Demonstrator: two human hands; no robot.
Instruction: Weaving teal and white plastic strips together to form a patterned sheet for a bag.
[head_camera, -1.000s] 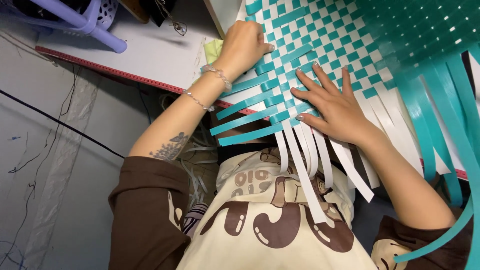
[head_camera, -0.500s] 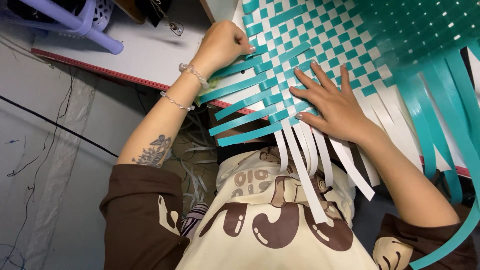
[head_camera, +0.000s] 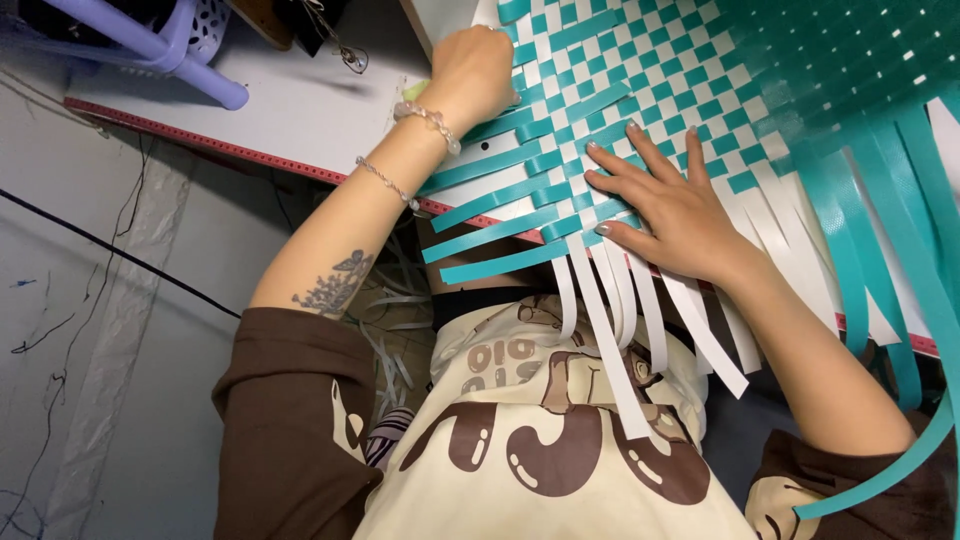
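A mat (head_camera: 700, 70) woven from teal and white plastic strips lies on a white table (head_camera: 300, 110). My right hand (head_camera: 665, 200) presses flat on the mat's near edge, fingers spread over the weave. My left hand (head_camera: 470, 75) is closed at the mat's left edge, where the loose teal strip ends (head_camera: 500, 215) stick out; whether it pinches one strip I cannot tell. Loose white strips (head_camera: 620, 330) hang off the table edge over my lap. Two bead bracelets circle my left wrist.
A lavender plastic basket (head_camera: 150, 40) stands at the table's far left. The table's near edge has a red trim (head_camera: 200, 140). Long teal strips (head_camera: 900, 260) hang down on the right. Cut strip scraps lie on the floor (head_camera: 390, 340) below.
My left hand slid farther up along the mat's left edge. The right hand stayed pressed flat in the same place.
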